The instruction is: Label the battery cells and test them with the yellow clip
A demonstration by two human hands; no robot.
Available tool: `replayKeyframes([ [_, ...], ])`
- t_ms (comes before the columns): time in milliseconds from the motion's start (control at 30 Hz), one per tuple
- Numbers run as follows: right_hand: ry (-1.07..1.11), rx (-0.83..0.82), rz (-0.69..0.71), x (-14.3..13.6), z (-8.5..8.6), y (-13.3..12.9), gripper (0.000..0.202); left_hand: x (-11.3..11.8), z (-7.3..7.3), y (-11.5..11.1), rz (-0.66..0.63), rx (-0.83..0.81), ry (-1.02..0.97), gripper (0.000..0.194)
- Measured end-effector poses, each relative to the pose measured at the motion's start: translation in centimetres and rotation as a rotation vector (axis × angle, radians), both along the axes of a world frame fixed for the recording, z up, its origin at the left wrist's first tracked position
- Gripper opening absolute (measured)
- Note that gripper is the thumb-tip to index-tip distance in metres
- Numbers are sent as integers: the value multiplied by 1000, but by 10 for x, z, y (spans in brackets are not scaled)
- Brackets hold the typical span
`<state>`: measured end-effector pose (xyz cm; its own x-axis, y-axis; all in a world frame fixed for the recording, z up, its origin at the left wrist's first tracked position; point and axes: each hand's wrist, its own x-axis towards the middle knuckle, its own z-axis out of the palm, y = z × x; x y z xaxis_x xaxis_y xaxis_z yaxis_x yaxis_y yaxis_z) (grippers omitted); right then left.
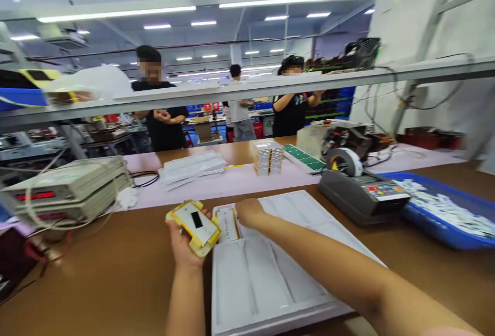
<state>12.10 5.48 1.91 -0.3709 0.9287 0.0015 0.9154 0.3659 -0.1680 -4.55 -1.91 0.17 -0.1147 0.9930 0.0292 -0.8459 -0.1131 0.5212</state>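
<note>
My left hand (184,245) is closed around a yellow holder (209,247), tilted up to the left of the tray. In the holder lies a flat white pouch battery (198,222) with a black rectangle on its face. My right hand (250,213) reaches over the white plastic tray (232,294), its fingers bent down and hidden from view. Just left of this hand, a second flat battery (227,224) with printed marks and a yellow edge lies in the tray's far left compartment. Whether the right fingers touch it, I cannot tell.
Stacked white packs (268,158) and white trays or sheets (193,166) lie beyond the tray. A grey tape dispenser (361,196) and a blue bin (456,217) of white pieces stand right. Instruments (69,184) sit left. A shelf beam (232,91) crosses above; several people stand behind.
</note>
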Motion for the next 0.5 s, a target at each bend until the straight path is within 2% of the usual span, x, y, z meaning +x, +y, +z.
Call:
replayKeyframes([
  [133,55,-142,-78,10,-5,13,32,5,0,0,-10,36,-55,59],
  [200,60,-152,-116,13,-3,12,36,7,1,0,-13,46,-66,59],
  [367,31,-40,-117,12,9,0,20,4,3,-4,5,50,-85,60],
  [500,9,-46,-60,3,11,-9,12,3,4,-5,25,33,-90,59],
])
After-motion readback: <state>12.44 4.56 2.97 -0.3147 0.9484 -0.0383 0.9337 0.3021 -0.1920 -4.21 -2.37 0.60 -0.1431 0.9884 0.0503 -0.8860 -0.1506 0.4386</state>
